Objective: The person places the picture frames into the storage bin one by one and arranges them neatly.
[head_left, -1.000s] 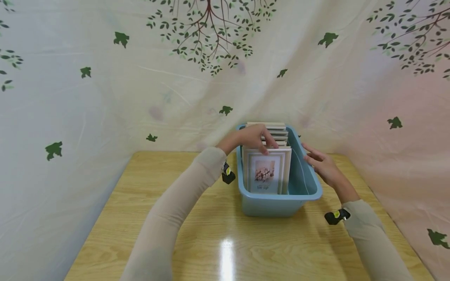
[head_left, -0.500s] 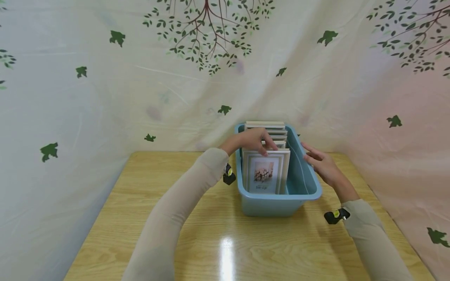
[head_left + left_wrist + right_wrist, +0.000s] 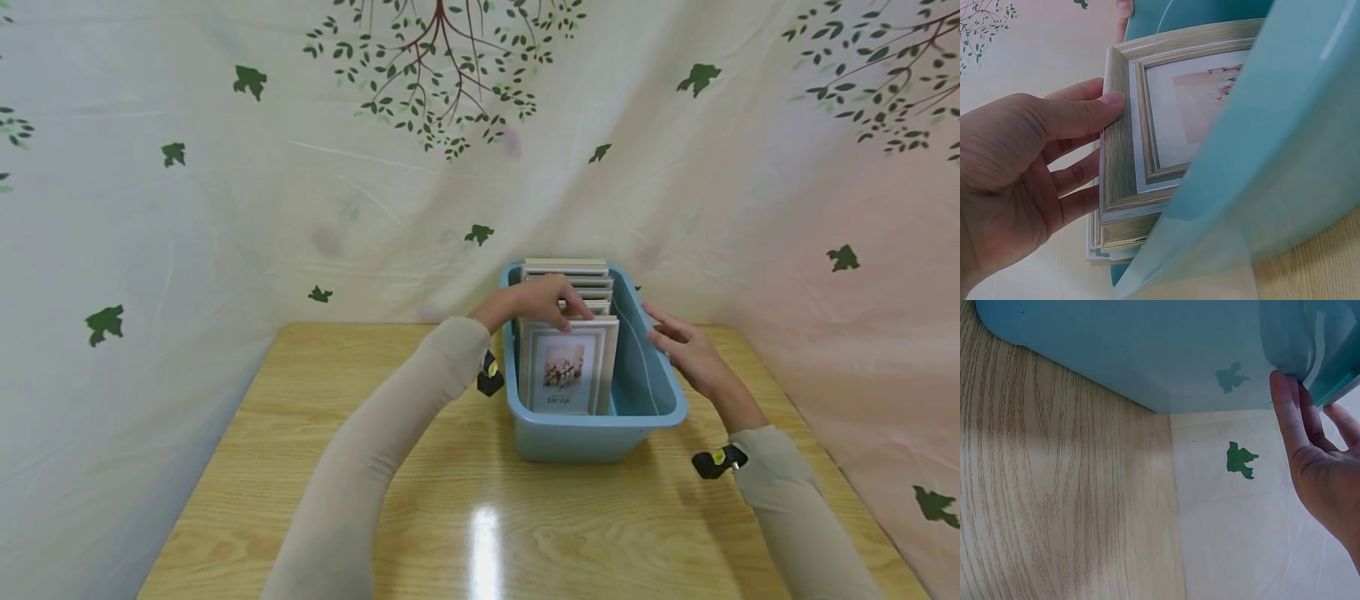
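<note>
A light blue plastic bin [image 3: 583, 442] stands on the table with several picture frames upright in a row inside. My left hand [image 3: 543, 297] reaches over the bin's left side and pinches the nearest picture frame [image 3: 566, 367] by its top edge. In the left wrist view, its thumb [image 3: 1085, 115] lies on the wood-grain border and the other fingers go behind. That frame holds a flower print; its lower part hides behind the bin wall. My right hand [image 3: 690, 354] touches the bin's right rim, with fairly straight fingers [image 3: 1288, 406] against the outer wall.
More frames [image 3: 566, 267] fill the back of the bin, and its right side shows bare wall. The wooden table [image 3: 420, 500] ends at a hanging cloth [image 3: 390, 233] printed with branches and green birds. A wrist camera [image 3: 717, 462] sits on each forearm.
My left hand and the top of the nearest picture frame have come slightly towards me. More of the frame behind shows. The right hand and the bin look unmoved.
</note>
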Demonstrator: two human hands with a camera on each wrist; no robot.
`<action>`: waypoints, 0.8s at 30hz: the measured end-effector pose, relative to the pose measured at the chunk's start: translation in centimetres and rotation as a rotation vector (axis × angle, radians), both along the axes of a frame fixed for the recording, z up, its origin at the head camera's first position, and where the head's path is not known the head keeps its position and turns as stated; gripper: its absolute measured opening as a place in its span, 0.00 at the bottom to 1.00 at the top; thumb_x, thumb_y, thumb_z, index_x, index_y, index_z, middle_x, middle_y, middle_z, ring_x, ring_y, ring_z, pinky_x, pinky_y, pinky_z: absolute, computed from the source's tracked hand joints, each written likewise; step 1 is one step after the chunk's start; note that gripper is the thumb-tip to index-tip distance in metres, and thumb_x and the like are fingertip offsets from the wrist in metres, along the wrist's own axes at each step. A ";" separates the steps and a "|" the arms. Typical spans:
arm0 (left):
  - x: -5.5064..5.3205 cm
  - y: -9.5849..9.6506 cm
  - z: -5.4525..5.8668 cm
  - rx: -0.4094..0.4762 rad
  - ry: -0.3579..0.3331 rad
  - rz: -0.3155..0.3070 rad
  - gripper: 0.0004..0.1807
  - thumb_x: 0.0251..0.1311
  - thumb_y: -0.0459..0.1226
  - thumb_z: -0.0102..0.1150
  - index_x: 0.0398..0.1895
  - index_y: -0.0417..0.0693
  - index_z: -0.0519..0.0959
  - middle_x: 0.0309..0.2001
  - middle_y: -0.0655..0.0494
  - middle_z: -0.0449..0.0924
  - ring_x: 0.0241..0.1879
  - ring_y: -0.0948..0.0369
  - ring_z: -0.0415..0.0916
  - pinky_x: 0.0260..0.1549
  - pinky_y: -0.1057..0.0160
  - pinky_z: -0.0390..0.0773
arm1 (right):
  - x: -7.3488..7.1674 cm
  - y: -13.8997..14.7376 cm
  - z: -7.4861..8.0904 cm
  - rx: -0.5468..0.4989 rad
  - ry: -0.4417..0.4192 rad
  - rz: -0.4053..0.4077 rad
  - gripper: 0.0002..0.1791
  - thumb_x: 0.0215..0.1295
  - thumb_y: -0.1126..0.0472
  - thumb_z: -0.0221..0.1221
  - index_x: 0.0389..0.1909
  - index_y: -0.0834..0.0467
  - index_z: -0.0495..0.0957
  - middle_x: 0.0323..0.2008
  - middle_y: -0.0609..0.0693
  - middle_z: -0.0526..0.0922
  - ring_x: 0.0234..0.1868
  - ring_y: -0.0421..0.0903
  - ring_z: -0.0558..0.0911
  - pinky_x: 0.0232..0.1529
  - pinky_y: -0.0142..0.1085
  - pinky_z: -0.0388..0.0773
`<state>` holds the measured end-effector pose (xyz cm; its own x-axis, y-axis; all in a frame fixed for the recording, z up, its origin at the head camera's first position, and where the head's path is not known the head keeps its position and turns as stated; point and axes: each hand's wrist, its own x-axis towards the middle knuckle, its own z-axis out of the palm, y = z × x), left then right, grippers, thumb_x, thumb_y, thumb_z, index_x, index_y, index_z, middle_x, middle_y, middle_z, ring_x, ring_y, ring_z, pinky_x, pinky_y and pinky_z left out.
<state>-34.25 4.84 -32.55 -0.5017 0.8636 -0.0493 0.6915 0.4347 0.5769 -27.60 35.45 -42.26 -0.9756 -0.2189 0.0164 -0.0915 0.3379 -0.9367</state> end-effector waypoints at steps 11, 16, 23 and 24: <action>-0.1 -0.2 0.0 -0.023 0.015 0.032 0.20 0.60 0.28 0.68 0.57 0.45 0.84 0.55 0.51 0.86 0.51 0.58 0.81 0.51 0.68 0.80 | 0.0 0.0 0.0 0.009 -0.011 -0.006 0.37 0.77 0.48 0.54 0.81 0.51 0.52 0.50 0.34 0.78 0.48 0.32 0.81 0.47 0.27 0.83; 0.0 -0.4 0.1 -0.016 0.008 0.051 0.20 0.60 0.26 0.67 0.56 0.44 0.84 0.55 0.49 0.86 0.54 0.57 0.81 0.54 0.67 0.81 | 0.1 0.0 0.0 0.013 -0.007 -0.002 0.37 0.78 0.48 0.53 0.81 0.51 0.52 0.50 0.35 0.77 0.48 0.32 0.81 0.47 0.27 0.83; 0.1 -0.6 0.3 0.006 -0.011 0.095 0.20 0.60 0.25 0.66 0.56 0.44 0.84 0.52 0.49 0.87 0.52 0.56 0.82 0.52 0.67 0.82 | 0.1 0.0 0.0 0.016 -0.001 0.004 0.37 0.78 0.48 0.53 0.81 0.50 0.52 0.51 0.35 0.77 0.49 0.32 0.81 0.47 0.27 0.83; 0.0 -0.6 0.4 0.010 -0.014 0.096 0.20 0.60 0.25 0.66 0.56 0.43 0.84 0.53 0.48 0.87 0.53 0.56 0.82 0.52 0.67 0.82 | 0.1 0.0 0.0 0.013 0.000 0.006 0.37 0.78 0.48 0.53 0.81 0.51 0.52 0.51 0.35 0.77 0.49 0.32 0.81 0.47 0.27 0.83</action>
<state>-34.20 4.29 -32.18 -0.5819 0.8118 -0.0480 0.6389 0.4929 0.5907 -27.55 35.48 -42.28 -0.9743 -0.2246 0.0138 -0.0937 0.3494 -0.9323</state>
